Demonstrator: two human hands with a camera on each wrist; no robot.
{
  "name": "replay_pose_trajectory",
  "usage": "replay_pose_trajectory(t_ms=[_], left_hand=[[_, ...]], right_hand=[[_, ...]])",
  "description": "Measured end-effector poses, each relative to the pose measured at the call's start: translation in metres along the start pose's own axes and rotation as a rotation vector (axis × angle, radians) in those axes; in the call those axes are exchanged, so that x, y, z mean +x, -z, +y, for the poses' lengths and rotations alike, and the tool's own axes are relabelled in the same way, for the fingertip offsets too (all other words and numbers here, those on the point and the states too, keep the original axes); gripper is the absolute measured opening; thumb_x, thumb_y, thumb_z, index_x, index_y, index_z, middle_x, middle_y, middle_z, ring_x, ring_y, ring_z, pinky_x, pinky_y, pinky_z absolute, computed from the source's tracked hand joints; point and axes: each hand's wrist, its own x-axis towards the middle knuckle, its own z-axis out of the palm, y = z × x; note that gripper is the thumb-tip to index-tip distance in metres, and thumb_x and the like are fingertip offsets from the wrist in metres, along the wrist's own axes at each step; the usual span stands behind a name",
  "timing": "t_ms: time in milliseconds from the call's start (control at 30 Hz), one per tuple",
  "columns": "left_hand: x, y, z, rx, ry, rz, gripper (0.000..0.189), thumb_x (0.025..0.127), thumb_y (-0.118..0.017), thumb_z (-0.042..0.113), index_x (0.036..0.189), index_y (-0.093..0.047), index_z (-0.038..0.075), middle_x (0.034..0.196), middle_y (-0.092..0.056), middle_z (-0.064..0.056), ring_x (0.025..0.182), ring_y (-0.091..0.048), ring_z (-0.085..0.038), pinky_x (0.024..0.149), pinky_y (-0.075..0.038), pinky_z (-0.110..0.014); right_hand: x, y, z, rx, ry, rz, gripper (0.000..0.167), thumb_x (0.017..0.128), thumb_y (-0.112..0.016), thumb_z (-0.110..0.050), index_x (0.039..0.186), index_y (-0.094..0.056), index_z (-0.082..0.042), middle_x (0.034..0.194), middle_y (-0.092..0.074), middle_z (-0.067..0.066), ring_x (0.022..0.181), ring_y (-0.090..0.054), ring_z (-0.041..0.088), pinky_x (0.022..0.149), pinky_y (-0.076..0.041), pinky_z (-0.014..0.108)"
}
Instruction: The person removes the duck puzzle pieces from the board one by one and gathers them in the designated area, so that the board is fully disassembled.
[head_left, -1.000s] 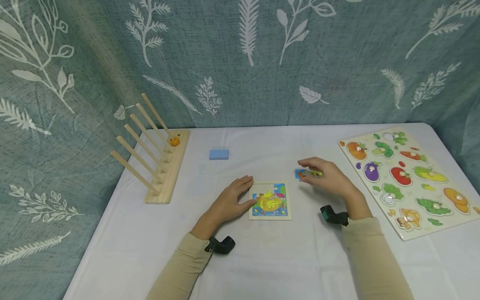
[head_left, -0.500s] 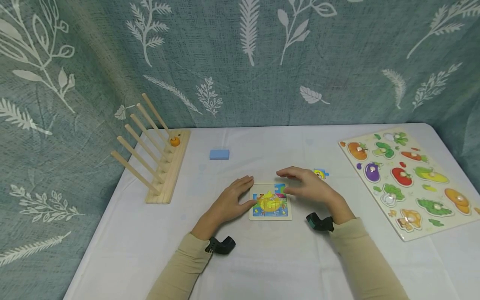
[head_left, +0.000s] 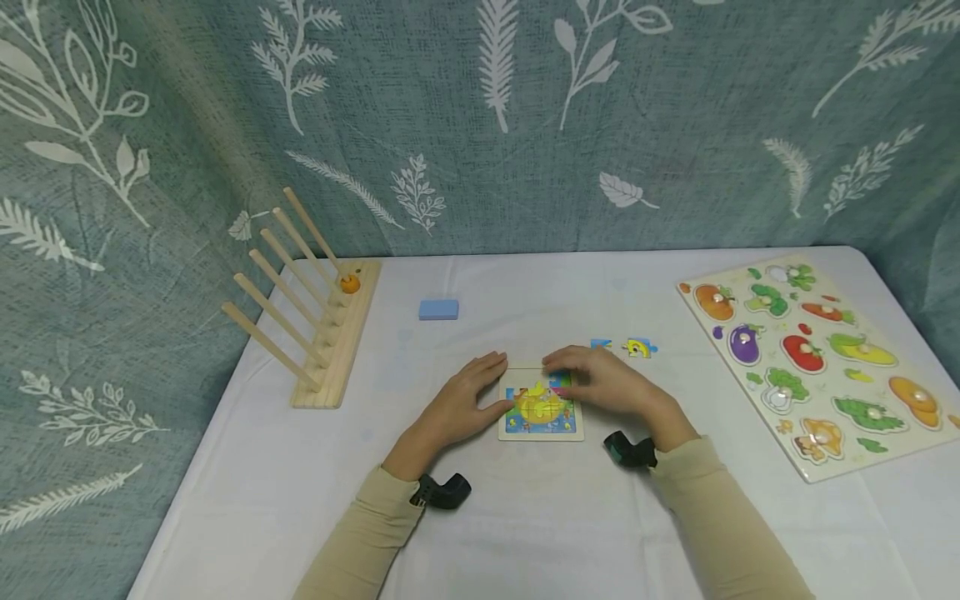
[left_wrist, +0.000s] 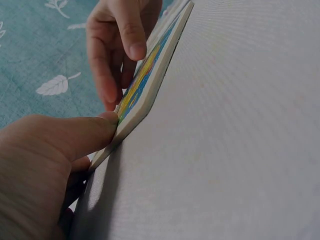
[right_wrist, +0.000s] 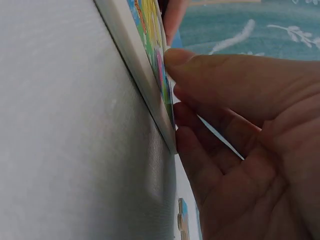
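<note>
In the head view, a small jigsaw puzzle (head_left: 528,436) with a yellow duck picture lies in a pale frame, its top row partly bare. My left hand (head_left: 467,400) holds the frame's left side, thumb over the rim and other fingers along the edge. My right hand (head_left: 611,383) is at the upper right corner. Its thumb (right_wrist: 215,75) and curled fingers touch around the corner puzzle piece, which they largely cover; the fingertips are hidden in the right wrist view. Two loose pieces lie behind this hand: a blue one (head_left: 600,343) and a yellow-and-blue one (head_left: 640,347).
A wooden peg rack (head_left: 341,350) with an orange bead stands at the left. Behind the puzzle lies a blue block (head_left: 438,310). A vegetable peg puzzle board (head_left: 821,367) covers the table's right side. A patterned curtain (head_left: 480,183) hangs behind the white tablecloth (head_left: 525,533).
My right hand has moved left from the loose pieces to the puzzle's upper right corner, leaving both pieces on the table. The left hand has stayed on the frame.
</note>
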Motion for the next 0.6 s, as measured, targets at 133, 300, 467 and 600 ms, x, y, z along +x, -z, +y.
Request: replay_pose_trajectory(t_ms=[133,300,467,600], left_hand=[[-0.0004,0.0004,-0.0002,-0.002,-0.001,-0.001,0.064,0.09,-0.064,0.034,0.142,-0.043,0.003,0.15,-0.038,-0.011,0.141,-0.032,-0.029,0.118,-0.026,-0.043],[-0.0006,0.0006,-0.0003,-0.001,-0.015,0.005,0.064,0.09,-0.065,0.033,0.141,-0.043,0.002,0.15,-0.038,-0.012,0.14,-0.033,-0.03,0.118,-0.027,-0.044],[-0.0007,0.0003,-0.0003,-0.005,-0.036,0.023,0.063,0.089,-0.066,0.031,0.14,-0.045,0.0,0.148,-0.04,-0.014,0.139,-0.035,-0.031,0.116,-0.029,-0.045],[-0.0007,-0.0003,-0.0008,-0.002,-0.05,0.037,0.063,0.088,-0.067,0.03,0.139,-0.046,0.0,0.147,-0.042,-0.014,0.138,-0.036,-0.03,0.115,-0.032,-0.046]], right_hand=[[0.0007,-0.0007,-0.0001,-0.092,0.007,-0.027,0.029,0.088,-0.068,-0.017,0.116,-0.068,-0.008,0.132,-0.055,0.01,0.127,-0.047,0.03,0.108,-0.039,0.05],[0.0,-0.001,-0.003,-0.158,0.009,-0.021,0.021,0.088,-0.068,-0.018,0.108,-0.07,-0.011,0.127,-0.054,0.012,0.121,-0.048,0.031,0.103,-0.039,0.054],[0.0001,-0.0018,-0.005,-0.173,-0.007,-0.002,0.015,0.087,-0.069,-0.018,0.102,-0.07,-0.015,0.12,-0.055,0.008,0.115,-0.048,0.028,0.1,-0.041,0.05],[0.0005,-0.0013,-0.0048,-0.16,0.01,0.004,0.013,0.087,-0.069,-0.014,0.1,-0.069,-0.016,0.114,-0.058,0.004,0.109,-0.051,0.024,0.097,-0.043,0.046]])
